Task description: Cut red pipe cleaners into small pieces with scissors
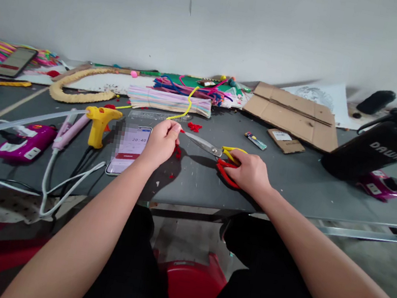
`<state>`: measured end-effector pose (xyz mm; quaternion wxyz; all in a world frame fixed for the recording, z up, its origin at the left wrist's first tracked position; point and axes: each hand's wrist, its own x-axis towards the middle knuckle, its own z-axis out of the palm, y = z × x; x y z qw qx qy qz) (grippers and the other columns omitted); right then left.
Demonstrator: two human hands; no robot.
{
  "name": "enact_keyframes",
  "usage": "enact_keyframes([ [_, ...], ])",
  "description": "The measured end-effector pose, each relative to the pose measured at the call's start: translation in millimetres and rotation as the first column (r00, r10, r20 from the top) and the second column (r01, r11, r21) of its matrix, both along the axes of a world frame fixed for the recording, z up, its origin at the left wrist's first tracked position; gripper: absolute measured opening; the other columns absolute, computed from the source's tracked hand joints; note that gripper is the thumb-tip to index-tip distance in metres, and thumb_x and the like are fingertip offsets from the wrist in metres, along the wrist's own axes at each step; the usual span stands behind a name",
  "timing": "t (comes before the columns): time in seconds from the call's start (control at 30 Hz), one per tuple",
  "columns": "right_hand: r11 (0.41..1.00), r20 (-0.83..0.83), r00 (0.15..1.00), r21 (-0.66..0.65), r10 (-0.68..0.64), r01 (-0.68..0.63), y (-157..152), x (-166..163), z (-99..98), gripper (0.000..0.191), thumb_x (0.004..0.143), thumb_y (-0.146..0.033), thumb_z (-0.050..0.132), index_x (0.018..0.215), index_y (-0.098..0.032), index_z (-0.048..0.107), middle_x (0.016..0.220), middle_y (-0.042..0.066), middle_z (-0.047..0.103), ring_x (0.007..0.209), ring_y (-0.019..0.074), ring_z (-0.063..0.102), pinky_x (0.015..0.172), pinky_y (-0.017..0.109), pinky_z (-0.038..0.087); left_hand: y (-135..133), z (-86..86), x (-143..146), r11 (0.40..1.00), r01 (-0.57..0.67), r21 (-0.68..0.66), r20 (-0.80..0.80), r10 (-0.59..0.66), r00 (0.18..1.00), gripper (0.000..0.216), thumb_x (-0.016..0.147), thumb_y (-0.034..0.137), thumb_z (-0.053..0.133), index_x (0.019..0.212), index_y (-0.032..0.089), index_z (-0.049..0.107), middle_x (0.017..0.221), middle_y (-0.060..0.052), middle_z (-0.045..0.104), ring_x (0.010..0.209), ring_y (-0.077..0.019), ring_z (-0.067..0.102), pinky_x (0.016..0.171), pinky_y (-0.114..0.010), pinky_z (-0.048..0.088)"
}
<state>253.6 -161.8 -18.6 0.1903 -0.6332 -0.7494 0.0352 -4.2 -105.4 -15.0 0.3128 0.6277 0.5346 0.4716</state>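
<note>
My left hand (pixel 164 143) is closed in a pinch on a yellow pipe cleaner (pixel 189 102), which bends up and away behind the fingers. A small red tip shows at the fingertips, its other part hidden by the hand. My right hand (pixel 249 172) is wrapped round a pair of scissors (pixel 204 145) with one red and one yellow handle. The blades point left, their tips close beside the red tip. Red fuzzy scraps (pixel 194 127) lie on the table just beyond the blades, with more under my left hand.
Left of my hands are a phone (pixel 131 151), a yellow glue gun (pixel 99 124), cables and a purple power strip (pixel 25 143). Behind lie a pastel pipe cleaner bundle (pixel 168 101) and a beige padded arch (pixel 61 91). Cardboard (pixel 293 112) and a black bottle (pixel 374 145) are right.
</note>
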Motion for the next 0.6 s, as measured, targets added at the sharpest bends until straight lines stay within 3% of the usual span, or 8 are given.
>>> enact_keyframes([
  [0.37,0.999,-0.087,0.995,-0.004,-0.039,0.038,0.2,0.9,0.5,0.017,0.074,-0.038,0.057,0.068,-0.023,0.053,0.061,0.0,0.057,0.058,0.0154,0.047,0.055,0.027,0.021,-0.8,3.2,1.0,0.999,0.023,-0.032,0.111,-0.019,0.994,0.022,0.091,0.039,0.052,0.082,0.019,0.057,0.061,0.001,0.056,0.053,-0.0108,0.049,0.053,-0.023,0.039],
  [0.6,1.0,-0.034,0.999,-0.016,-0.024,0.024,-2.9,-2.6,3.3,0.031,0.075,-0.055,0.058,0.072,-0.024,0.057,0.066,0.002,0.062,0.06,0.018,0.052,0.054,0.027,0.023,-0.5,3.8,1.8,0.999,0.0,-0.047,0.169,0.008,0.986,0.023,0.089,0.042,0.055,0.082,0.019,0.058,0.059,0.001,0.054,0.051,-0.0105,0.048,0.05,-0.023,0.039],
])
